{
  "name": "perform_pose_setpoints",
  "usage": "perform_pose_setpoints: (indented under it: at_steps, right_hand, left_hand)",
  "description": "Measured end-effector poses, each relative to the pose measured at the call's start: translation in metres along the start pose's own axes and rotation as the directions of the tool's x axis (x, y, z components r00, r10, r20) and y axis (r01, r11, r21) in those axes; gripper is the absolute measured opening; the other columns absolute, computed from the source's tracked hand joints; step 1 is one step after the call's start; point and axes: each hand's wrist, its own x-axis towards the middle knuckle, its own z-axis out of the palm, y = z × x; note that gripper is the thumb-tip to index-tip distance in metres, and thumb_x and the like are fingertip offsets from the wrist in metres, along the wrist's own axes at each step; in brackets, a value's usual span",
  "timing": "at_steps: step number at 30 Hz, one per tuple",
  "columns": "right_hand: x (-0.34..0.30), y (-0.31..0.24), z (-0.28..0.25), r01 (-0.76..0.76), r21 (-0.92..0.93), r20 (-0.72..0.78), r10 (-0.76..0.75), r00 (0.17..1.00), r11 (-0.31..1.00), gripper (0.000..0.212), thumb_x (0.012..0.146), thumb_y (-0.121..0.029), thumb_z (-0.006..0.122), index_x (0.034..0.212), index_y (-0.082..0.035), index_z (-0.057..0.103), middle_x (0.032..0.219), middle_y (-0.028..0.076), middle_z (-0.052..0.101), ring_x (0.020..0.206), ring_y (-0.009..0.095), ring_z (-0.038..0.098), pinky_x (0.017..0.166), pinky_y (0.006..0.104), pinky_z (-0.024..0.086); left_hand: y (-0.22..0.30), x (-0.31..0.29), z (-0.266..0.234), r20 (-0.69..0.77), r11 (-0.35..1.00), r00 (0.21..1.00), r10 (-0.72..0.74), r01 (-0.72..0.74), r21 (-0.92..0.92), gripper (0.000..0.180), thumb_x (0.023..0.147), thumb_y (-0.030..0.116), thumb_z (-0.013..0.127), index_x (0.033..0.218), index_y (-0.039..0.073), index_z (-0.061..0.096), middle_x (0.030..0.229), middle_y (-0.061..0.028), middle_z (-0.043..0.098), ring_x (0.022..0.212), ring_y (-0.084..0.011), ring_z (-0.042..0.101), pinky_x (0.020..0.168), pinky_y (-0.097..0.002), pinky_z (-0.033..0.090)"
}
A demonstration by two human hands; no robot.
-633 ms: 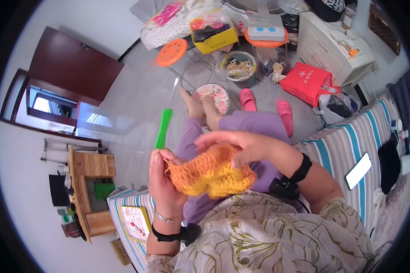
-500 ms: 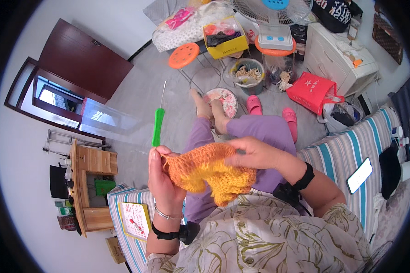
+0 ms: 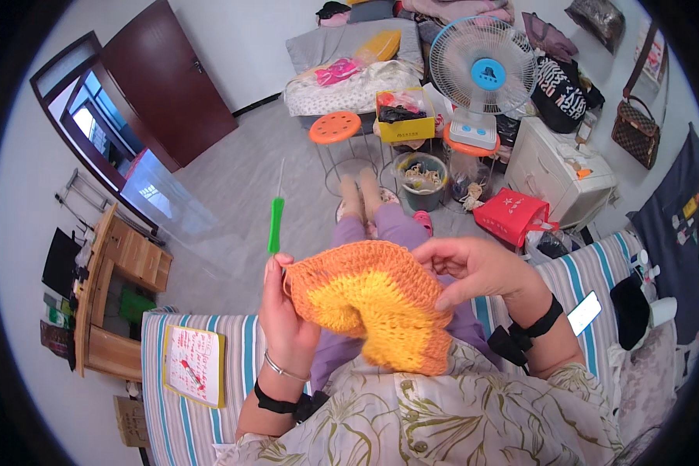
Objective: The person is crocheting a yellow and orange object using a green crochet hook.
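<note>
The left hand is closed at the left edge of an orange-and-yellow crocheted piece, pinching it between thumb and fingers, while a green-handled crochet hook rises upright from those fingertips, its thin shaft pointing away. The right hand holds the opposite edge more loosely, thumb on the orange border and index finger near the upper corner, a gap showing between them; how firmly it presses I cannot tell. The piece hangs stretched between both hands above the lap, covering part of the purple trousers. A striped cover lies on either side, bearing a yellow-edged board at left and a lit phone at right. Farther off are an orange stool, a bucket, a red bag and an electric fan.
</note>
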Motion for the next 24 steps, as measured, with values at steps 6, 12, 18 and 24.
perform_pose_setpoints:
  at_steps: [6,12,18,24]
  right_hand:
    - [0.004,0.057,0.004,0.027,-0.238,0.045,-0.016,0.999,0.971,0.047,0.081,-0.014,0.069,0.124,-0.005,0.051,0.12,0.004,0.051,0.11,0.014,0.048,0.092,0.0302,0.04]
    - [0.021,0.091,0.02,0.052,-0.313,0.008,-0.052,0.999,0.948,0.054,0.079,-0.019,0.071,0.126,-0.006,0.047,0.144,0.008,0.03,0.135,0.019,0.026,0.104,0.0374,0.033]
    - [0.025,0.086,0.006,0.312,-0.373,0.008,-0.333,0.943,0.874,0.035,0.085,-0.012,0.063,0.115,-0.004,0.048,0.127,0.008,0.049,0.121,0.017,0.044,0.095,0.0335,0.04]
    - [0.04,0.02,-0.005,0.154,-0.193,-0.455,-0.227,0.861,0.969,0.01,0.088,-0.013,0.059,0.093,-0.006,0.054,0.083,-0.002,0.058,0.074,0.003,0.053,0.067,0.0186,0.043]
  left_hand:
    - [0.008,-0.011,-0.039,0.108,0.989,0.992,-0.065,0.078,-0.127,0.021,0.098,0.029,0.043,0.092,0.012,0.054,0.091,-0.0058,0.064,0.092,-0.0229,0.062,0.085,-0.0413,0.05]
    - [0.013,-0.021,-0.025,0.147,0.942,0.971,-0.189,0.222,-0.253,0.022,0.097,0.028,0.045,0.099,0.011,0.059,0.1,-0.0075,0.065,0.098,-0.0252,0.061,0.09,-0.0432,0.048]
    - [0.025,-0.028,0.006,0.121,0.912,0.945,-0.305,0.327,-0.247,0.018,0.097,0.025,0.046,0.095,0.011,0.057,0.096,-0.0016,0.063,0.099,-0.0193,0.059,0.094,-0.0387,0.045]
    - [0.001,0.021,-0.027,0.019,0.959,0.975,-0.223,0.223,-0.173,0.019,0.098,0.025,0.044,0.096,0.009,0.055,0.092,-0.0021,0.061,0.095,-0.0179,0.059,0.091,-0.0358,0.046]
